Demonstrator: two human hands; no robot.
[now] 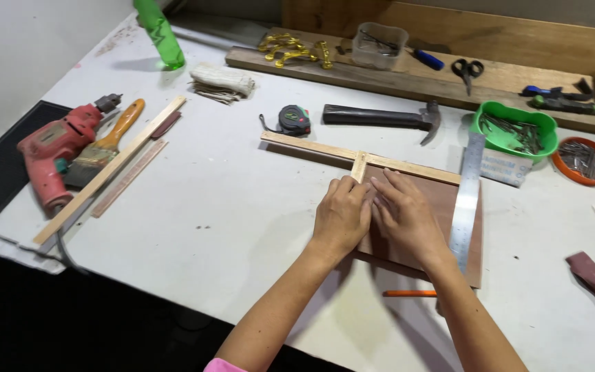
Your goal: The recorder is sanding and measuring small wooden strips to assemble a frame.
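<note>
Wooden short strip (359, 167) sits butted to the long strip (352, 155) at the brown panel (442, 207) edge, mid-bench; left hand (341, 215) & right hand (405, 215) lie flat, fingers pressing it down, gripping nothing. Looks like the alignment step; next move probably needs a squareness check w/ the steel ruler (467, 196) beside.

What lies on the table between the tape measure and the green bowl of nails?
In the head view, a claw hammer lies between the tape measure and the green bowl of nails, its dark handle toward the tape measure and its head toward the bowl.
</note>
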